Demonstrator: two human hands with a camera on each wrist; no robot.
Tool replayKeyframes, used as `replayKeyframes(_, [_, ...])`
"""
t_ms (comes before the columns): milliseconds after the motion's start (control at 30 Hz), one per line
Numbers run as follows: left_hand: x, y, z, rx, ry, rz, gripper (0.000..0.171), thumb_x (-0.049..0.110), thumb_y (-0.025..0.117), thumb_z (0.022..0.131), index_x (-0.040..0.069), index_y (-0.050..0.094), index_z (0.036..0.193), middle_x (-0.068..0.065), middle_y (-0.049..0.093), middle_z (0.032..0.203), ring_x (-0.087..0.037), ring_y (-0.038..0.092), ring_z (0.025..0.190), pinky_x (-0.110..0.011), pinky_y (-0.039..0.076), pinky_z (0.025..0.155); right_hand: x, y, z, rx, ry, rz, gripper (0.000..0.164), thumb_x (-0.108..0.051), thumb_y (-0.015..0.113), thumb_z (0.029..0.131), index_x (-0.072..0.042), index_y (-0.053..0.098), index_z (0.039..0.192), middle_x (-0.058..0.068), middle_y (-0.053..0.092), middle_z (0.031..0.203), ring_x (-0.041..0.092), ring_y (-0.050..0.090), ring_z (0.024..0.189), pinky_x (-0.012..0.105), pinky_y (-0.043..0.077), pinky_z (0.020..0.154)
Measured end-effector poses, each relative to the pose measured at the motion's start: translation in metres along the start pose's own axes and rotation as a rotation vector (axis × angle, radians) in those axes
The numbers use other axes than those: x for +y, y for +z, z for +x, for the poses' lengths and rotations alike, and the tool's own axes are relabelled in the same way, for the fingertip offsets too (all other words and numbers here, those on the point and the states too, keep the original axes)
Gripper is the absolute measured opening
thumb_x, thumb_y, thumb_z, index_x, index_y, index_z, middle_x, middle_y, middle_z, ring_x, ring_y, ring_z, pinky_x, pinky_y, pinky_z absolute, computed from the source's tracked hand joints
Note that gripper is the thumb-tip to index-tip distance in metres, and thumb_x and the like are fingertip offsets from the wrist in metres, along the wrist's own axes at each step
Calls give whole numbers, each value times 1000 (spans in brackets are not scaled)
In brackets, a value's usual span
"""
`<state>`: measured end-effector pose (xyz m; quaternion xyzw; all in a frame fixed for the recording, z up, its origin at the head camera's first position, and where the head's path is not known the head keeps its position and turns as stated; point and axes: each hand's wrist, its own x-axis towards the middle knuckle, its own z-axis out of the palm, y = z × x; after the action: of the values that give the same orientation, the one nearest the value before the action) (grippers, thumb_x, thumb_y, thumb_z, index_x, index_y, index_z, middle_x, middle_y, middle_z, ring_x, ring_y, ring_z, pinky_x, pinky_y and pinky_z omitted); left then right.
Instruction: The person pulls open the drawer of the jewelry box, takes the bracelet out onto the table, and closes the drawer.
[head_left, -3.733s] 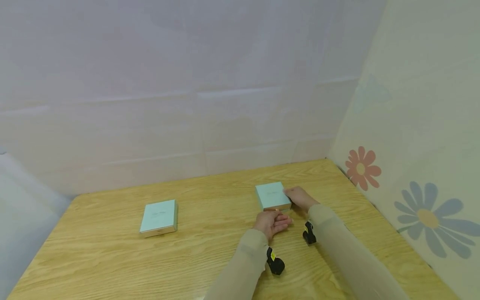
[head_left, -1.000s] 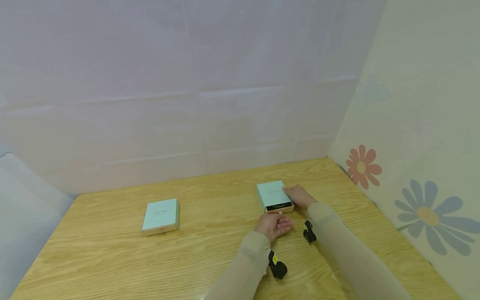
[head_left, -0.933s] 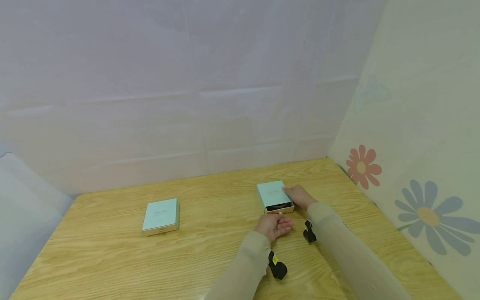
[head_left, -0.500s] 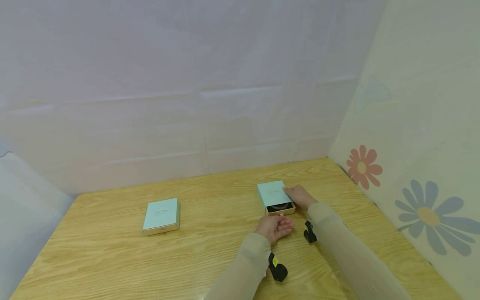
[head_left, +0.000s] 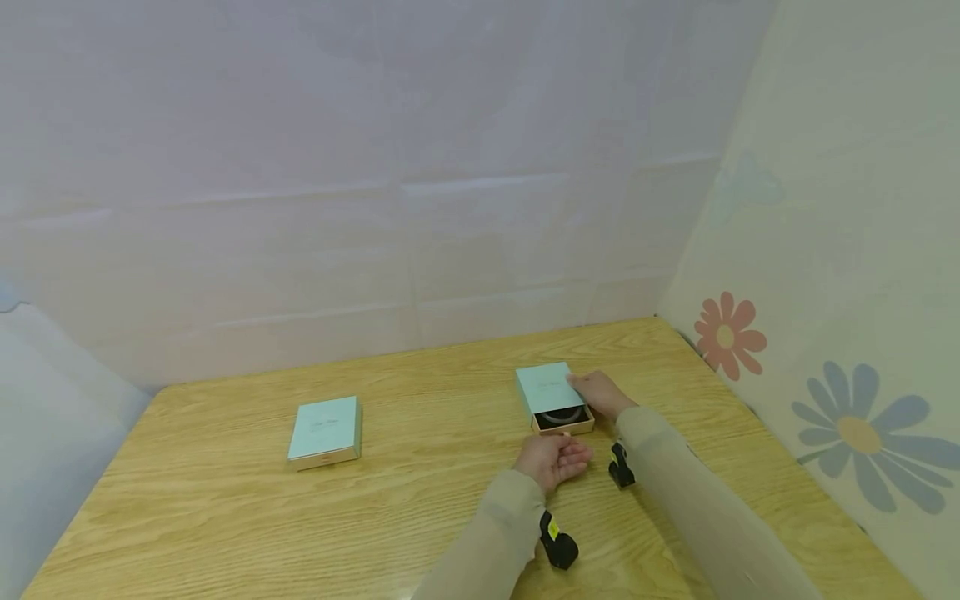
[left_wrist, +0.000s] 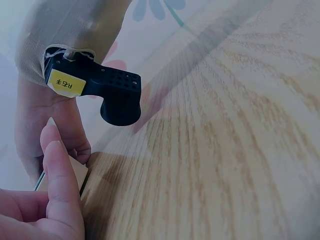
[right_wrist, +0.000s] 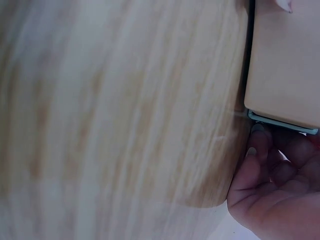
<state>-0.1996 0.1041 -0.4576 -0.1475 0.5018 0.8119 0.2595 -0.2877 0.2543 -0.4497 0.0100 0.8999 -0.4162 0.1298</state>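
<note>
A pale blue-green drawer box lies toward the back right of the table, its pinkish drawer partly out at the front. Inside the dark drawer shows a grey, curved, ring-like thing, part of it hidden under the sleeve. My right hand grips the box's right side, thumb on top; in the right wrist view its curled fingertips press the sleeve's edge. At the drawer's front, my left hand pinches a small pull tab between thumb and forefinger, the other fingers loosely extended.
A second, closed box of the same kind lies on the left of the wooden table. Pale cloth walls stand behind and at the sides, with printed flowers on the right. Each wrist carries a black camera.
The drawer, fully in at first, has slid out toward the person, uncovering the ring-like thing. My left hand has drawn slightly back with it; my right hand keeps its hold on the box.
</note>
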Motion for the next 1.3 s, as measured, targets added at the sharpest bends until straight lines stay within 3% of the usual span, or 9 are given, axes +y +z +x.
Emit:
replayKeyframes(133, [-1,0,-1,-13,-7,-8,23,2,46,101,-14,59,112,-7,66,73,-13,68,68,-23,56,63,0,0,-1,5,3,6,52,-27,37,106,20,55,120,31,59,119,34,55,109,49,42,100])
replayKeyframes(233, [-2,0,-1,-15,-8,-10,22,2,46,101,-13,59,111,-6,66,72,-12,68,66,-23,55,63,-1,1,-2,4,1,8,52,-26,37,106,20,55,120,31,58,120,36,54,113,50,42,101])
replayKeyframes(500, [-4,0,-2,-8,-10,-4,21,2,46,102,-12,59,109,-7,67,75,-14,69,70,-25,56,65,-2,2,-3,14,-11,-2,49,-24,37,106,19,59,115,29,60,116,32,55,108,48,43,99])
replayKeyframes(800, [-7,0,-1,-14,-1,0,21,3,46,102,-12,60,107,-9,69,77,-15,70,71,-25,57,67,0,2,-2,11,-13,-2,51,-25,36,106,20,54,122,33,54,127,40,51,118,51,41,102])
replayKeyframes(1067, [-6,1,-4,1,-8,-4,20,2,47,101,-10,62,105,-10,69,78,-16,70,71,-27,57,68,0,0,-3,13,-35,1,49,-24,36,106,17,61,111,27,63,111,29,57,102,48,45,95])
replayKeyframes(1300, [-8,1,-6,-3,-8,-19,20,2,47,101,-12,60,108,-10,68,79,-17,70,73,-26,57,68,1,0,-3,19,-43,10,49,-25,37,106,17,62,111,26,63,110,27,56,99,45,46,93])
